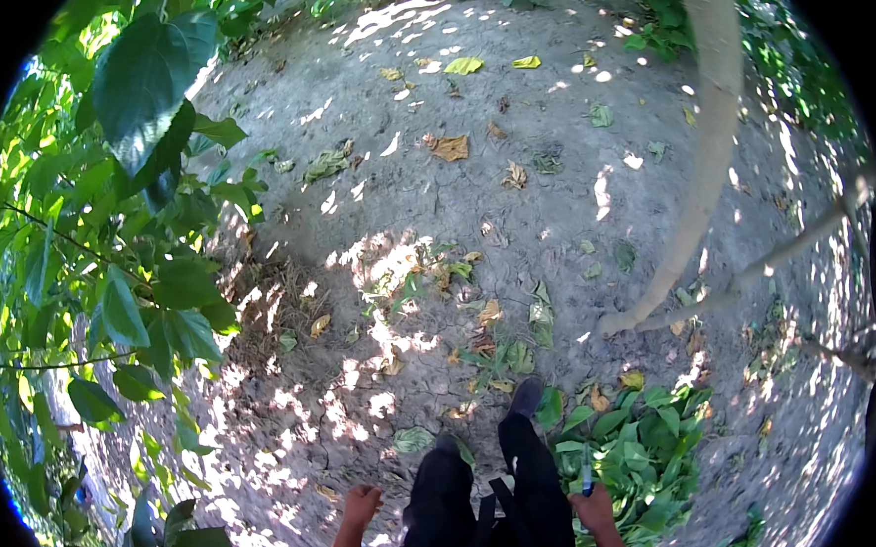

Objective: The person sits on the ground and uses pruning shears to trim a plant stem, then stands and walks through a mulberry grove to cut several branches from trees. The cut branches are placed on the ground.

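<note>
My right hand (594, 509) is closed round the handle of a knife (586, 472). Its narrow, pale blade points away from me, and a bit of blue shows just above my fingers. Below and beside the blade lies a heap of green leaves (637, 448) on the ground, to the right of my legs. My left hand (363, 503) hangs low on the left of my legs with its fingers curled in. Nothing shows in it, and it is apart from any plant.
Leafy branches (153, 318) fill the left side, close to me. A pale, bent trunk (713, 140) rises at the right, with a thinner branch (793, 250) beside it. Dry and green fallen leaves (449, 148) are scattered over grey, sun-flecked soil (404, 196).
</note>
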Available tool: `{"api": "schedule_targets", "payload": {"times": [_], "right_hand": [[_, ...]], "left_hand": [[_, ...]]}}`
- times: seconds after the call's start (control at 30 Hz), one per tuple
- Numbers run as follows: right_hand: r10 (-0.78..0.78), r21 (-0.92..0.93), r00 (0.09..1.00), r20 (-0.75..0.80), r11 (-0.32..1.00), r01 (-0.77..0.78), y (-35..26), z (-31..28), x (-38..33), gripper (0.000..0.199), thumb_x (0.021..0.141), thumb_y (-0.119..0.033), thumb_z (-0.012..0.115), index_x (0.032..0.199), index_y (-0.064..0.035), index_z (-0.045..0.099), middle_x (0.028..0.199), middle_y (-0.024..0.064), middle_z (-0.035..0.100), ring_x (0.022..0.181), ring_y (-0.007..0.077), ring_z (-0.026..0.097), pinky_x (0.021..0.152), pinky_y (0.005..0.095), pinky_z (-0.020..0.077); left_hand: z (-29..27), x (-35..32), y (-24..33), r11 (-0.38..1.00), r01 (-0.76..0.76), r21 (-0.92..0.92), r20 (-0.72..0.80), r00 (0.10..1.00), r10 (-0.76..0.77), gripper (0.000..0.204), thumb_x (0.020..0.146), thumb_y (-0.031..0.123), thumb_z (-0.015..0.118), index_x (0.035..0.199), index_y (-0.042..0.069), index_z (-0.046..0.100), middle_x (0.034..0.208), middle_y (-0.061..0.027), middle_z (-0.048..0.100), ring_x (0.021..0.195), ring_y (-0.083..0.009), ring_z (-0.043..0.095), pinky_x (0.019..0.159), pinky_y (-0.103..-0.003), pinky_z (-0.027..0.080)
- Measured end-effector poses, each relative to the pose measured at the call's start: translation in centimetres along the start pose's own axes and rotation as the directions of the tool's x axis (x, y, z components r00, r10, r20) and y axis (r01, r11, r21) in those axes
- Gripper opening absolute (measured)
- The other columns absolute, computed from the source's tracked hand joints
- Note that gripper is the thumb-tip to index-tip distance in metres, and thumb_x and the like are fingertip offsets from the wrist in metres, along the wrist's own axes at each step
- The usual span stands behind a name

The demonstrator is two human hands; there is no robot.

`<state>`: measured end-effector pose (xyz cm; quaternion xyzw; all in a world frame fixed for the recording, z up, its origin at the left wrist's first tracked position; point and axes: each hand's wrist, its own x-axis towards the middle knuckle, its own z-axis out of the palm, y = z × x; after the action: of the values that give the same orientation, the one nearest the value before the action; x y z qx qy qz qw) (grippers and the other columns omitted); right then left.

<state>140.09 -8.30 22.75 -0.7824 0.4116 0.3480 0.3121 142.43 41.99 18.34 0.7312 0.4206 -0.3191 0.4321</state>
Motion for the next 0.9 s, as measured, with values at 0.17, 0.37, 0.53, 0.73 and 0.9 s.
{"api": "schedule_targets", "payload": {"times": [0.17, 0.37, 0.53, 0.73, 0.9], "right_hand": [[-0.046, -0.010, 0.990, -0.133, 0.999, 0.045, -2.0, -5.7, 7.6, 0.042, 0.071, -0.029, 0.076, 0.088, 0.0033, 0.055, 0.076, 0.0183, 0.061, 0.070, 0.0356, 0.061, 0.065, 0.0445, 0.0461], [-0.046, -0.019, 0.991, -0.129, 0.999, 0.044, -11.0, -7.1, 11.4, 0.042, 0.071, -0.029, 0.075, 0.087, 0.0028, 0.053, 0.076, 0.0206, 0.061, 0.072, 0.0401, 0.060, 0.069, 0.0471, 0.0458], [-0.053, -0.031, 0.998, -0.024, 0.998, 0.053, -20.5, -6.0, 13.3, 0.051, 0.072, -0.030, 0.074, 0.103, 0.0050, 0.054, 0.083, 0.0224, 0.063, 0.080, 0.0400, 0.063, 0.073, 0.0464, 0.0476], [-0.074, -0.036, 0.995, 0.068, 0.996, 0.077, -34.4, -5.7, 14.6, 0.054, 0.075, -0.031, 0.073, 0.113, 0.0043, 0.054, 0.097, 0.0250, 0.064, 0.092, 0.0404, 0.063, 0.081, 0.0443, 0.0491], [-0.174, 0.110, 0.982, 0.068, 0.980, 0.166, -44.4, -6.7, 16.3, 0.063, 0.076, -0.029, 0.074, 0.123, 0.0072, 0.051, 0.101, 0.0255, 0.064, 0.093, 0.0389, 0.064, 0.084, 0.0428, 0.0491]], "left_hand": [[3.4, 0.8, 1.5, 0.981, 0.185, 0.059, 0.060, 0.980, -0.189, 0.033, 0.088, 0.023, 0.065, 0.102, -0.006, 0.063, 0.083, -0.0120, 0.067, 0.069, -0.0206, 0.067, 0.057, -0.033, 0.054], [4.5, 2.7, 5.4, 0.969, 0.248, 0.008, 0.071, 0.966, -0.248, 0.031, 0.087, 0.023, 0.067, 0.094, -0.007, 0.067, 0.076, -0.0132, 0.069, 0.065, -0.0196, 0.067, 0.055, -0.033, 0.054], [3.5, 8.5, 10.8, 0.964, 0.245, 0.100, 0.193, 0.946, -0.261, 0.029, 0.089, 0.022, 0.062, 0.095, -0.006, 0.067, 0.083, -0.0136, 0.069, 0.070, -0.0207, 0.067, 0.057, -0.034, 0.055], [-0.9, 15.1, 20.2, 0.987, 0.162, -0.020, 0.134, 0.978, -0.158, 0.033, 0.090, 0.026, 0.063, 0.095, -0.006, 0.067, 0.076, -0.0108, 0.068, 0.071, -0.0181, 0.069, 0.056, -0.030, 0.054], [-2.6, 18.5, 27.8, 0.971, 0.233, -0.058, 0.142, 0.965, -0.223, 0.034, 0.090, 0.026, 0.063, 0.101, -0.006, 0.064, 0.081, -0.0112, 0.066, 0.071, -0.0193, 0.068, 0.058, -0.030, 0.054]]}}
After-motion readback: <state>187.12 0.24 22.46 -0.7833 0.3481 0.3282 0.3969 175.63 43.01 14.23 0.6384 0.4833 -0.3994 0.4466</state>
